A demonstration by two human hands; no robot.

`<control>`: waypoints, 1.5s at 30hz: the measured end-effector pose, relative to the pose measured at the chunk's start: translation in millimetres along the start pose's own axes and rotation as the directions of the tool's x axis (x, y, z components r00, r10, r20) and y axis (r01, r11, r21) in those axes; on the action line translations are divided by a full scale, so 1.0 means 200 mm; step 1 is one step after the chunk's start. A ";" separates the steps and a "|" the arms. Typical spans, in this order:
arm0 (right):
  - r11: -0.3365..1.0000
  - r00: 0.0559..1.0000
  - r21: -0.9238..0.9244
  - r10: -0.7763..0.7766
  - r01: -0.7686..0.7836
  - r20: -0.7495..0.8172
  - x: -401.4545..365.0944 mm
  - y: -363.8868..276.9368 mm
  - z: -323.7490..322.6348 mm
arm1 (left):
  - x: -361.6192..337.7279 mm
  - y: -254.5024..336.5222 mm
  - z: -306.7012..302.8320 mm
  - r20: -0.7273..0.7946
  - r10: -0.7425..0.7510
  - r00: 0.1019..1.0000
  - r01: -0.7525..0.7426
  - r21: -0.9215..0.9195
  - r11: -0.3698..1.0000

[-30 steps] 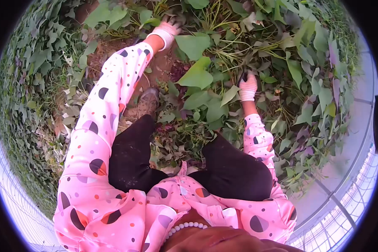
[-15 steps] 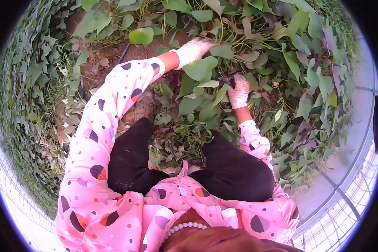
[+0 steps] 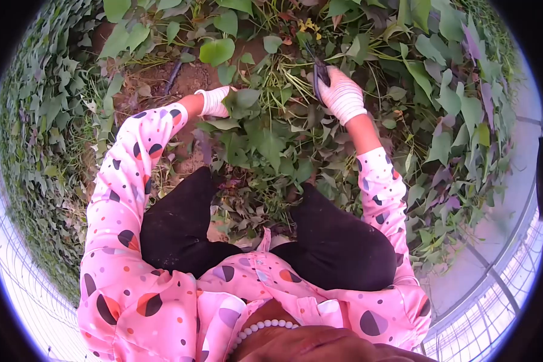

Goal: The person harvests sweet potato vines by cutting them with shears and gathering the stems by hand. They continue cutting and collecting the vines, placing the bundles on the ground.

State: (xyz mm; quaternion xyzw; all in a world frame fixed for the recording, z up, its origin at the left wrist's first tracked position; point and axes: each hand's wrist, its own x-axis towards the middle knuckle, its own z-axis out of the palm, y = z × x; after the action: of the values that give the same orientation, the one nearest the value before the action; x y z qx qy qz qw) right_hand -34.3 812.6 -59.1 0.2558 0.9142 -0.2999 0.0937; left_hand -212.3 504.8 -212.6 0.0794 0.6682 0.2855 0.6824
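Note:
My left hand (image 3: 214, 101), in a white glove, grips a bundle of leafy green vines (image 3: 253, 130) pulled toward my knees. My right hand (image 3: 342, 93), also gloved, is closed on a dark cutting tool (image 3: 318, 71) whose blades point up into the thin stems above the bundle. Both sleeves are pink with dots. My knees in black trousers (image 3: 338, 238) are bent just below the vines.
Dense vine leaves (image 3: 446, 120) cover the ground on the right and far side. A patch of bare brown soil (image 3: 184, 78) with a dark hose lies at upper left. A wire fence (image 3: 495, 295) and grey path run along the right edge.
My left hand has drawn back toward me with a bunch of vines. My right hand has risen and reached farther out with the tool.

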 end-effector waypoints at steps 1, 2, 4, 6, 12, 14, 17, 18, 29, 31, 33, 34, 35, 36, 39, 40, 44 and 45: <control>0.998 0.995 -0.069 0.020 -0.013 0.100 0.06 0.01 0.06 | 0.05 -0.03 -0.16 0.100 0.452 0.886 -0.400 0.656 0.640; 0.990 0.980 -0.137 0.048 -0.021 0.194 0.10 0.03 0.15 | 0.01 0.06 -0.21 0.129 0.616 0.777 -0.513 0.697 0.501; 0.981 0.920 -0.151 -0.054 0.121 0.389 0.11 0.06 0.35 | -0.19 0.41 -0.23 -0.170 0.693 0.701 -0.617 0.343 0.708; 0.988 0.897 0.077 -0.156 0.136 0.414 0.09 0.18 0.67 | -0.21 0.65 -0.21 -0.781 0.437 0.446 -0.628 0.075 0.775; 0.896 0.990 0.438 -0.120 0.076 0.072 -0.04 0.18 0.67 | -0.12 1.01 0.14 -0.377 0.584 0.719 -0.595 0.099 0.797; 0.874 0.994 0.472 0.096 -0.110 0.054 -0.10 0.14 0.58 | 0.11 0.89 0.20 -0.224 0.684 0.694 -0.499 0.535 0.682; 0.811 0.984 0.559 0.168 -0.173 0.060 -0.10 0.16 0.50 | 0.18 0.83 0.31 -0.446 0.439 0.780 -0.124 0.577 0.808; 0.735 0.943 0.592 0.222 -0.330 0.250 -0.08 0.08 0.35 | 0.16 0.85 0.34 -0.441 0.436 0.784 -0.125 0.576 0.808; 0.691 0.638 0.353 0.203 -0.631 0.743 0.42 0.13 0.34 | 0.12 0.94 0.32 -0.502 0.143 0.853 0.260 0.647 0.717; 0.703 0.665 0.367 0.201 -0.609 0.719 0.43 0.13 0.35 | 0.13 0.94 0.32 -0.517 0.125 0.847 0.274 0.625 0.731; 0.695 0.668 0.367 0.218 -0.618 0.711 0.39 0.12 0.35 | 0.11 0.93 0.32 -0.510 0.104 0.854 0.285 0.626 0.726; 0.693 0.673 0.367 0.231 -0.621 0.703 0.38 0.11 0.35 | 0.10 0.93 0.31 -0.509 0.084 0.857 0.299 0.623 0.723; 0.683 0.637 0.337 0.245 -0.648 0.731 0.38 0.12 0.34 | 0.12 0.92 0.31 -0.500 0.071 0.863 0.295 0.613 0.733; 0.683 0.637 0.337 0.244 -0.648 0.731 0.37 0.12 0.34 | 0.14 0.90 0.30 -0.500 0.071 0.863 0.296 0.613 0.733; 0.685 0.645 0.346 0.237 -0.641 0.727 0.36 0.14 0.34 | 0.21 0.84 0.27 -0.496 0.058 0.867 0.286 0.587 0.757; 0.688 0.635 0.340 0.226 -0.641 0.739 0.37 0.14 0.35 | 0.23 0.81 0.25 -0.484 0.101 0.869 0.229 0.574 0.786; 0.646 0.611 0.364 0.204 -0.671 0.765 0.42 0.16 0.38 | 0.26 0.73 0.19 -0.482 0.200 0.853 0.071 0.488 0.870; 0.646 0.633 0.371 0.229 -0.667 0.739 0.41 0.14 0.39 | 0.25 0.73 0.18 -0.465 0.205 0.861 0.070 0.507 0.859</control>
State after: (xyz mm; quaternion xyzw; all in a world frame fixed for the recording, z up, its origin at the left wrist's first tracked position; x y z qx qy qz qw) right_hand -88.5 819.8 -163.2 0.3886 0.5733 -0.6118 0.3822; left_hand -221.4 660.1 -182.1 0.2028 0.8705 0.1350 0.4277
